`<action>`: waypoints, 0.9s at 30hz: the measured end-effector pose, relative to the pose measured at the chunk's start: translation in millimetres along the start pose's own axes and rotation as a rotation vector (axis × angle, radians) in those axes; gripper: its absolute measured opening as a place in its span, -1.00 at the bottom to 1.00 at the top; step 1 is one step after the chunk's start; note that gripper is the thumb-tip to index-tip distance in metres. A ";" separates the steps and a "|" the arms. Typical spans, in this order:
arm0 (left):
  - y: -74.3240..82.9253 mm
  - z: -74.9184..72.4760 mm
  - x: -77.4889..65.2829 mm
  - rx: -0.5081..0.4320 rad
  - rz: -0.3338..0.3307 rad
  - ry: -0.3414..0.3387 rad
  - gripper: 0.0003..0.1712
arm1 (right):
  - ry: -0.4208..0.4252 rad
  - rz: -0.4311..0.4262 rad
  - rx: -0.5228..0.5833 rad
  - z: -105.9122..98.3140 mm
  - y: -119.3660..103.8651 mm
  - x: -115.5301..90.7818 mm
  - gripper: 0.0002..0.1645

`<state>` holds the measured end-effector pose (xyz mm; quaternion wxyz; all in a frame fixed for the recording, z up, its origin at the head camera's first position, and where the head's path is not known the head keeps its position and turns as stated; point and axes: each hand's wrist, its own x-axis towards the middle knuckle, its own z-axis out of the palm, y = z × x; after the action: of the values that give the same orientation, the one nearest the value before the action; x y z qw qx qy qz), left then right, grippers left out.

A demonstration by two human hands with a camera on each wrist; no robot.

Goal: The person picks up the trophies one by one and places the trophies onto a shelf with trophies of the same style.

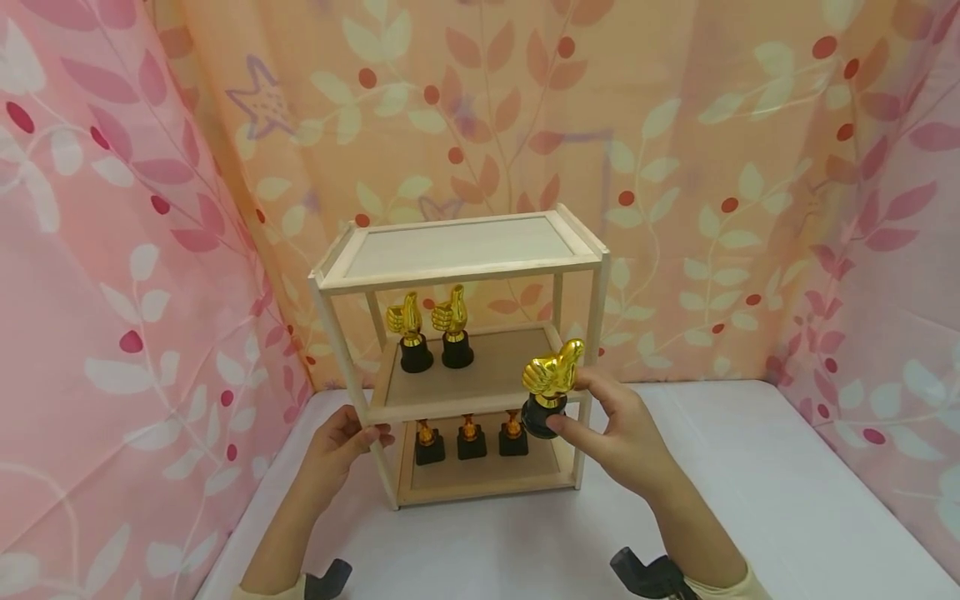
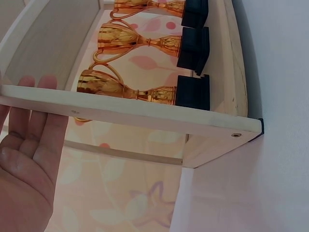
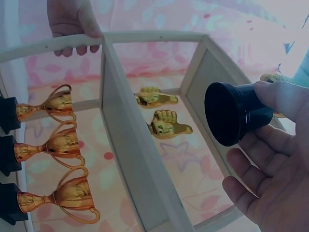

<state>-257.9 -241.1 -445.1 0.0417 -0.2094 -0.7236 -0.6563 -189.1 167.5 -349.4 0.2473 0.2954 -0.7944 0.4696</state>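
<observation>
My right hand [image 1: 626,433] pinches a gold thumbs-up trophy [image 1: 553,371] by its round black base [image 3: 236,113], in front of the right side of a wooden shelf rack [image 1: 480,408]. Two matching thumbs-up trophies [image 1: 411,333] stand side by side at the left of the middle shelf [image 1: 487,367]. On the bottom shelf [image 1: 487,475] are three gold cup trophies [image 2: 128,41] with square black bases, in a row. With thumb and fingers my left hand [image 1: 337,446] grips the rack's front left post [image 2: 120,108], close to the middle shelf's level.
The rack's top shelf [image 1: 457,246] has a raised edge at each end. Under the rack lies a white tabletop [image 1: 735,467]. A floral curtain [image 1: 675,208] hangs behind, and pink floral cloth [image 1: 135,292] closes off both sides.
</observation>
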 end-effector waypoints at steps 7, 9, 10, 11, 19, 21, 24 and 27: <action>1.9 0.8 -2.0 0.007 0.006 -0.002 -0.76 | 0.007 0.048 0.009 7.5 0.1 1.9 -0.47; 2.1 0.9 -2.3 0.012 0.003 0.002 -0.76 | 0.010 0.066 0.024 9.1 -0.7 3.2 -0.47; 2.0 1.0 -2.5 0.014 0.000 0.005 -0.76 | 0.012 0.074 0.034 9.7 -1.2 4.0 -0.46; 1.9 1.2 -2.8 0.015 -0.002 0.009 -0.76 | 0.012 0.081 0.040 10.6 -1.6 5.1 -0.46; -0.6 2.2 -3.3 -0.005 -0.002 0.000 -0.76 | 0.009 0.135 0.034 16.3 -10.4 12.4 -0.50; -0.4 2.4 -3.4 -0.005 0.001 0.000 -0.75 | 0.013 0.140 0.025 17.3 -11.9 15.6 -0.51; 1.0 2.2 -3.0 0.011 -0.006 0.010 -0.72 | 0.013 0.164 0.020 18.4 -13.4 22.6 -0.52; 2.1 2.5 -2.1 0.028 -0.025 0.025 -0.67 | 0.004 0.216 0.034 18.7 -13.7 30.2 -0.51</action>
<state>-254.8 -239.1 -444.1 0.0454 -0.1916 -0.7346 -0.6493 -202.9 138.3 -329.1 0.1920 0.2112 -0.8130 0.5075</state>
